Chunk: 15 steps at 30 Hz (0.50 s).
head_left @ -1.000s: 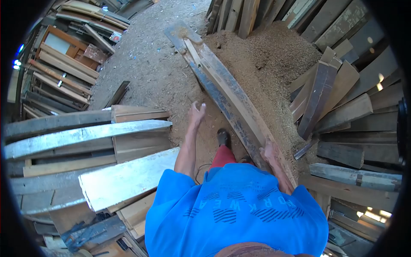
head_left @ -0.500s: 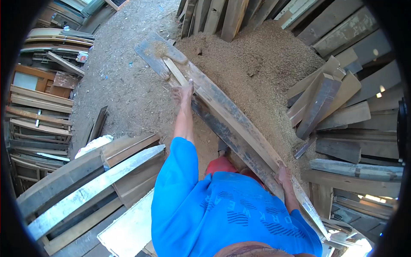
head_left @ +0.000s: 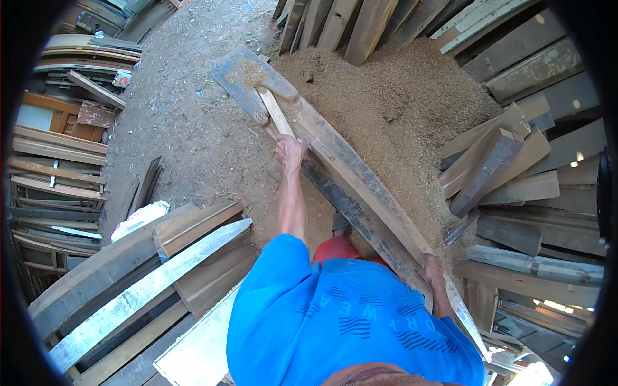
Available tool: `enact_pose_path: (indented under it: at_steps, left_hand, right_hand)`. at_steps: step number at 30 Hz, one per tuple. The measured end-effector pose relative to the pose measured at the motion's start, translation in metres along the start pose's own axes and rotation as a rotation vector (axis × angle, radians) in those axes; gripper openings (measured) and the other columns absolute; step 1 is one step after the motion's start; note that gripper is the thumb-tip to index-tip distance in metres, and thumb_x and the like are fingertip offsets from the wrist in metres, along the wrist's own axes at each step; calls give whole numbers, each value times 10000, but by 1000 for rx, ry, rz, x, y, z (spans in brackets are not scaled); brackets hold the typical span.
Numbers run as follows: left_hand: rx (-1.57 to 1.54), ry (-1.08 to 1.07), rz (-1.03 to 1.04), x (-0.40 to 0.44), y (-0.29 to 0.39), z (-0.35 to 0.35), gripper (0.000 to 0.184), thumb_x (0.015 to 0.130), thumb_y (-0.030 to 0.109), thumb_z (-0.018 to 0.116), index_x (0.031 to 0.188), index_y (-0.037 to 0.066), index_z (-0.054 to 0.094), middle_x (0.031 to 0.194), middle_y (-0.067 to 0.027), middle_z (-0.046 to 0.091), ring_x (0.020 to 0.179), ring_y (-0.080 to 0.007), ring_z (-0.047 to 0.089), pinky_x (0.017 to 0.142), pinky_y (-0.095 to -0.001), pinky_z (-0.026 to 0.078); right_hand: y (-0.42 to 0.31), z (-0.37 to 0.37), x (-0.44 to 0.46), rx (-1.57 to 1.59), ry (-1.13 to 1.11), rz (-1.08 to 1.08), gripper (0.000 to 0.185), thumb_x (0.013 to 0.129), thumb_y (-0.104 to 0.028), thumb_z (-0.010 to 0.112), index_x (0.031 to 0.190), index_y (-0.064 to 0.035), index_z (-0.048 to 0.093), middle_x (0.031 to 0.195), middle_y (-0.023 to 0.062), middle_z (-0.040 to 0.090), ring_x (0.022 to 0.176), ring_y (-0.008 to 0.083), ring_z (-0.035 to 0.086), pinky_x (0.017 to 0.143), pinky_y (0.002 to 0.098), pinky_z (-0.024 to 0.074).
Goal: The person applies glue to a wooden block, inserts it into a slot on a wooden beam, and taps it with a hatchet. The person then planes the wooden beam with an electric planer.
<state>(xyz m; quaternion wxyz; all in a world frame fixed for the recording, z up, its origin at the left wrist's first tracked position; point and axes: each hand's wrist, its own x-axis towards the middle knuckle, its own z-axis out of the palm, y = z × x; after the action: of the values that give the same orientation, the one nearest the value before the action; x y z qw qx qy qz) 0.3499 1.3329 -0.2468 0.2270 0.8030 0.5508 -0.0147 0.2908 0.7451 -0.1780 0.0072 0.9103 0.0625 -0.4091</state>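
Observation:
A long weathered plank, dusted with sawdust at its far end, runs diagonally across the middle. Along it lies a lighter wooden beam. My left hand is closed around the near end of a thin pale wooden strip, which points to the far end of the plank. The fingertips are partly hidden. Lower right, my right hand grips the near end of the beam, its fingers wrapped over the edge. A dark board face shows below the beam, on my side.
A sawdust heap lies beyond the plank. Upright boards lean at the back, and stacked timber fills the right. Nearer on the left are piled beams and a white panel. Door frames line the far left.
My left hand has gone from spread fingers to a closed grip and drawn slightly nearer to me. My right hand stays on the beam end. The view has shifted a little.

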Motion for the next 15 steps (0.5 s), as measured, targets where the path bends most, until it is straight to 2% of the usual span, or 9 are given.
enact_pose_path:
  at_steps: [3,6,9,13,15]
  left_hand:
    - [-255,152,-40,-7,-20,0,545,838,266,733,1189,-66,480,995,-295,709,858,-370,753,731,-450,616]
    - [-1120,-38,-70,-38,-43,-20,477,852,235,744,1153,-21,478,839,-157,677,627,-228,695,513,-341,559]
    - [-1186,-64,-20,-75,-37,-65,433,873,236,745,1128,13,476,777,-69,598,534,-123,577,415,-262,465]
    - [-1034,-80,267,-114,-30,-78,387,891,239,718,1157,31,528,810,-45,605,619,-144,597,504,-301,520]
    - [-932,-138,418,-130,-20,-69,403,882,229,722,1184,24,552,819,-49,618,701,-169,626,609,-338,549]
  right_hand:
    - [-12,-7,3,22,10,-5,612,758,-300,834,1293,-58,661,1187,258,679,1172,409,632,1029,485,496]
    - [-10,1,22,9,61,-67,632,744,-305,852,1279,-31,658,1148,274,688,1135,434,646,990,500,512]
    - [-38,-10,28,-25,106,-143,606,755,-311,848,1246,-11,660,1095,285,698,1082,453,666,945,511,531]
    - [-127,-40,24,60,183,-218,511,788,-298,813,1176,9,687,1033,295,711,1023,462,691,890,526,549]
    - [-156,-35,40,139,235,-285,495,785,-298,815,1136,32,700,998,300,717,995,457,706,865,534,557]
